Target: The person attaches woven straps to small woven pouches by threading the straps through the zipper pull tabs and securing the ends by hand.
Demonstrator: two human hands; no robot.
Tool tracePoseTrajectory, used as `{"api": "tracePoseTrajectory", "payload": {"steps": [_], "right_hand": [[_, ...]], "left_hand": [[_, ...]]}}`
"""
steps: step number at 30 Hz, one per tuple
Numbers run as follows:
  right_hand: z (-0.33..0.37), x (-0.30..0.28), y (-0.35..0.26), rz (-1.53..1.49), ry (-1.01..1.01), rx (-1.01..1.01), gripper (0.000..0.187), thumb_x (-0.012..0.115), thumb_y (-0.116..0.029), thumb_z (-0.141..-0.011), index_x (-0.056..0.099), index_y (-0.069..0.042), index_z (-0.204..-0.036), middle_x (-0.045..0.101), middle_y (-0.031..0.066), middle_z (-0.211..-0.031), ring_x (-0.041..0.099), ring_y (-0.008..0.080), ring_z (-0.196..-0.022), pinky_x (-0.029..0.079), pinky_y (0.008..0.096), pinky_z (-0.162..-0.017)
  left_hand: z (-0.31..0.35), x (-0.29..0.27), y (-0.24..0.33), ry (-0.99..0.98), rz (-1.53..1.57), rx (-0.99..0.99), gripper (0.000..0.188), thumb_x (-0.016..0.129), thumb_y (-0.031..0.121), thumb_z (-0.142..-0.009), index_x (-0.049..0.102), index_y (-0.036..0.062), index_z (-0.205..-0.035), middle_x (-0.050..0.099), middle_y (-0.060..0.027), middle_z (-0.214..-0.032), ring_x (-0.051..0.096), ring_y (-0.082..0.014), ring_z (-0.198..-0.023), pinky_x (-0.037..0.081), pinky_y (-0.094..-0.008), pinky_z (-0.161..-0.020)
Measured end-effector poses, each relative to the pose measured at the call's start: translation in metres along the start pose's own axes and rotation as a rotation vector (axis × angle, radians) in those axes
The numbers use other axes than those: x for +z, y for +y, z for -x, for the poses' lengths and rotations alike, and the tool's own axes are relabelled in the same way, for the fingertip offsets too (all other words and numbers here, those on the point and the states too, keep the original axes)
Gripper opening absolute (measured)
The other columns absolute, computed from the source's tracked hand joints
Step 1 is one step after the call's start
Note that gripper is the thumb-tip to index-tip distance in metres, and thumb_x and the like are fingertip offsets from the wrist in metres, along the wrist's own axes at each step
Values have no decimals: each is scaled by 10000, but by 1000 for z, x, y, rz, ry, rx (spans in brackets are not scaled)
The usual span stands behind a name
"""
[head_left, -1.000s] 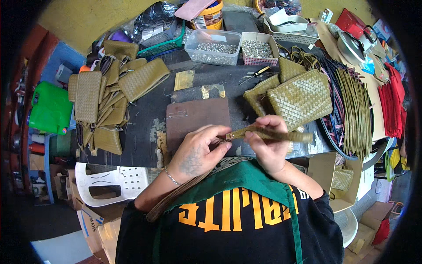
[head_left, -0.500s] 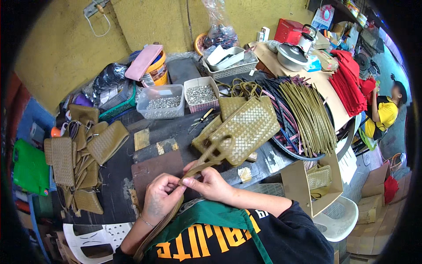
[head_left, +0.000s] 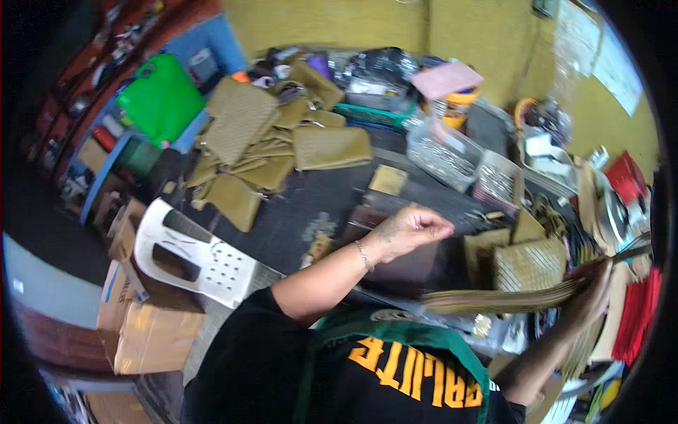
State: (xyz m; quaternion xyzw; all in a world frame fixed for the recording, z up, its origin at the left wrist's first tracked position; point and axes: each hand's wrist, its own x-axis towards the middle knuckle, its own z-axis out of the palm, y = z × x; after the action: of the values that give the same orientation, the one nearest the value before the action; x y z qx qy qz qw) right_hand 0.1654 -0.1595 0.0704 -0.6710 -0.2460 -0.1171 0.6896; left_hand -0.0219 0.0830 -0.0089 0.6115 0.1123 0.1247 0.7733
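Above the table [head_left: 282,225], probably soft, light straps [head_left: 494,301], best held midway, are gripped by the right hand [head_left: 595,288]. In the left hand [head_left: 404,233], fingertips [head_left: 443,230] are pressed together.

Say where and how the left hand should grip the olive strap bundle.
Likely its left end, left hand coming from the left: the olive strap bundle sticks out lengthwise from the right hand, that end exposed. Close the fingers around its whole width; it looks like several strips side by side.

Looking down from the head
Facing past the near shirt [head_left: 247,353], over the table [head_left: 282,226], to the far yellow wall [head_left: 325,28]
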Motion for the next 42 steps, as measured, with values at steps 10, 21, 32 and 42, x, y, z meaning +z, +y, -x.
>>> {"api": "tracePoseTrajectory", "payload": {"steps": [10, 21, 32, 42], "right_hand": [[-99, 8, 178, 1153, -429, -78, 428, 500, -386, -797, 535, 40, -776, 551, 248, -769, 530, 405, -754, 423, 431, -655], [-12, 58, 21, 441, -412, -360, 180, 586, -66, -747, 539, 16, -900, 566, 115, -808, 548, 201, -758, 423, 277, -696], [104, 139, 21, 81, -798, -335, 191, 642, -111, -688, 546, -11, -820, 552, 152, -764, 551, 324, -704, 451, 352, -616], [98, 119, 3, 155, -717, -300, 98, 569, -66, -741, 538, -7, -814, 545, 143, -720, 548, 312, -673, 453, 347, -592]], "left_hand": [[15, -219, -58, 1678, 175, -35, 637, 693, 194, -673, 364, -37, -1167, 477, -159, -1125, 487, -239, -976, 381, -323, -827], [-5, -195, -6, 1060, 526, 86, 305, 626, 303, -696, 478, 124, -895, 526, 16, -797, 484, -101, -703, 381, -241, -610], [26, 48, -21, 511, 541, 352, 191, 517, 210, -832, 533, 47, -931, 569, -43, -932, 528, -118, -837, 415, -254, -728], [36, 47, -20, 535, 587, -12, 257, 511, 361, -819, 534, 120, -906, 553, -1, -923, 490, -115, -868, 340, -341, -808]]}}
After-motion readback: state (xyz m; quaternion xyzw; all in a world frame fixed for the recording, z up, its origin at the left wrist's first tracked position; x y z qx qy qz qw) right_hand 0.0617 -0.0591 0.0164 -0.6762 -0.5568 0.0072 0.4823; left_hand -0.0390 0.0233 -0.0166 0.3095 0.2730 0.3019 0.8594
